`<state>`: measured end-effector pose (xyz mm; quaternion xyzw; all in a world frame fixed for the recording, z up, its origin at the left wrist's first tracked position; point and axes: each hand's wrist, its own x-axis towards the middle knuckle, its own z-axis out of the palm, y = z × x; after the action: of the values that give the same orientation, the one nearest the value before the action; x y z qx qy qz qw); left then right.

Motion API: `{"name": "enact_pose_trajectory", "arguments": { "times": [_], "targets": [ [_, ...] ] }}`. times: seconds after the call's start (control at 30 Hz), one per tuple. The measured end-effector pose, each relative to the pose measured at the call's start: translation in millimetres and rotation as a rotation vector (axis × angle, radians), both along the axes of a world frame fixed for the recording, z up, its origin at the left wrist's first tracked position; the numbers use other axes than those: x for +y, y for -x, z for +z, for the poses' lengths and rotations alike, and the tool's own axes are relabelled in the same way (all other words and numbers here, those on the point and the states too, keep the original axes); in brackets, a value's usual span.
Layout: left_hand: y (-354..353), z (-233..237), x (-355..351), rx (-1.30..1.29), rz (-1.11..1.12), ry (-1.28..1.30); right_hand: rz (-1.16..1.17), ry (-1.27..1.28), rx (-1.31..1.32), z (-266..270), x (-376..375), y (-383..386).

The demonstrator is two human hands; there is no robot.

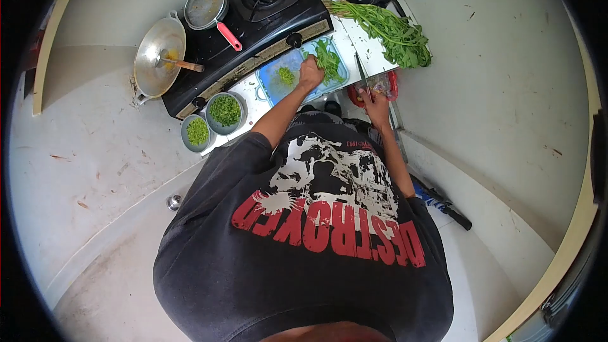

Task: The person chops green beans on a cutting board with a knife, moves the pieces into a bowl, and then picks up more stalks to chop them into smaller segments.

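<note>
"Stove (253,44)?"
"Black."
"Board (272,92) fronting the stove?"
"Blue; leaves (328,63) on it, green."
"Leafy bunch (392,31) right of the stove?"
"Green, paler stems (344,9)."
"Strainer handle (229,37) on the stove?"
"Red."
"Shirt (316,285) in front of the stove?"
"Black, white print (370,196), red lettering (326,225)."

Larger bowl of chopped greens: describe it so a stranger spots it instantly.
Start from the black gas stove, with the white counter along its front. At the counter's lower-left end in the picture stand the larger bowl and the smaller bowl, both greyish. The larger is closer to the blue cutting board, set apart by its darker chopped leaves; the smaller holds paler pieces.
</note>
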<state>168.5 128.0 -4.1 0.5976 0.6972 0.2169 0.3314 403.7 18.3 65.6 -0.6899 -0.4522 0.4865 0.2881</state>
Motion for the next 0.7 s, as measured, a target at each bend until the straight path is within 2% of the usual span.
{"name": "enact_pose_trajectory", "arguments": {
  "times": [0.23, 0.43, 0.63, 0.7],
  "targets": [
    [3, -4, 2, -0.056, 0.065, -0.034, 0.038, 0.030, 0.009, -10, 4, -9],
    [16, -5, -5, -0.345, 0.227, 0.060, 0.081, 0.037, 0.052, -13, 13, -6],
    [27, -1, -17, -0.287, 0.238, 0.027, 0.211, -0.089, 0.039, -40, 33, 9],
    [26, 1, -19, -0.282, 0.203, 0.050, 0.201, -0.056, 0.085, -38, 40, 18]
  ]
}}
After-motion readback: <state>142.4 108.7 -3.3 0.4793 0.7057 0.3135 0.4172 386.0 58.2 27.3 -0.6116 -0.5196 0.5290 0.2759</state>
